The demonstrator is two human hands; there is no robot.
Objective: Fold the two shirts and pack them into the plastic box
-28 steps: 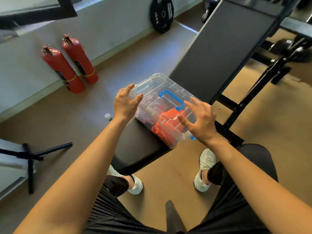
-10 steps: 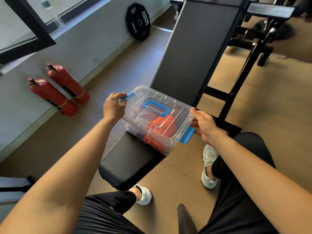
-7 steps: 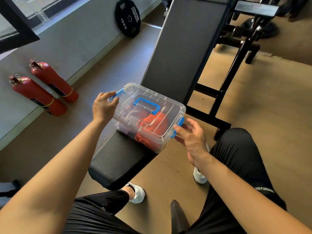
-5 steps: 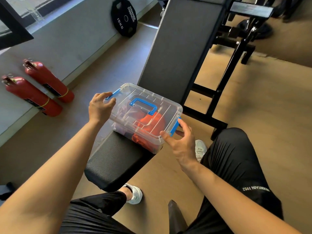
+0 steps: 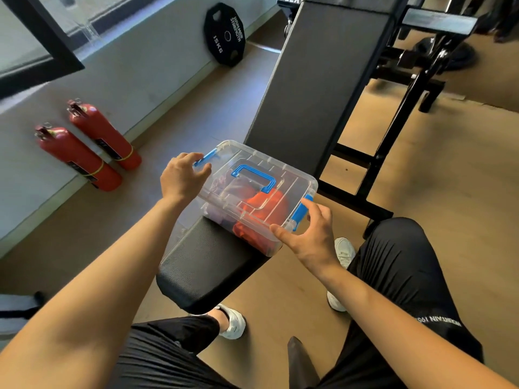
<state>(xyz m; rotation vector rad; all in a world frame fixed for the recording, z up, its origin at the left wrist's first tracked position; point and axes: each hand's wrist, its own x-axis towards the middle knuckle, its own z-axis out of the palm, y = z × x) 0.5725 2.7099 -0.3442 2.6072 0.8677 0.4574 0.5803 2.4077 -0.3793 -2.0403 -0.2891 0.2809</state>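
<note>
A clear plastic box (image 5: 254,200) sits on the black padded seat (image 5: 207,265) of a weight bench, just in front of the raised backrest (image 5: 317,80). Its transparent lid (image 5: 269,175) is on, with a blue carry handle (image 5: 254,178) lying flat across the top. Through the walls an orange shirt (image 5: 262,213) shows on the near right side and a purplish shirt (image 5: 219,186) on the left, both inside the box. The left hand (image 5: 182,178) is at the box's left end, fingers curled over the blue latch (image 5: 206,160) there, which stands tilted outward; whether they actually pinch it I cannot tell. The right hand (image 5: 311,234) is at the right end with the fingers spread apart, the fingertips touching or just beside the right blue latch (image 5: 300,211) that lies down against the box wall, and the thumb reaching along the near lower edge of the lid; it is not closed around anything. The person sits astride the bench in black trousers, white sneakers (image 5: 233,322) on the tan floor. Against the grey wall on the left stand two red fire extinguishers (image 5: 90,147), and farther back a black weight plate (image 5: 224,35) marked 15KG leans on the same wall.
</note>
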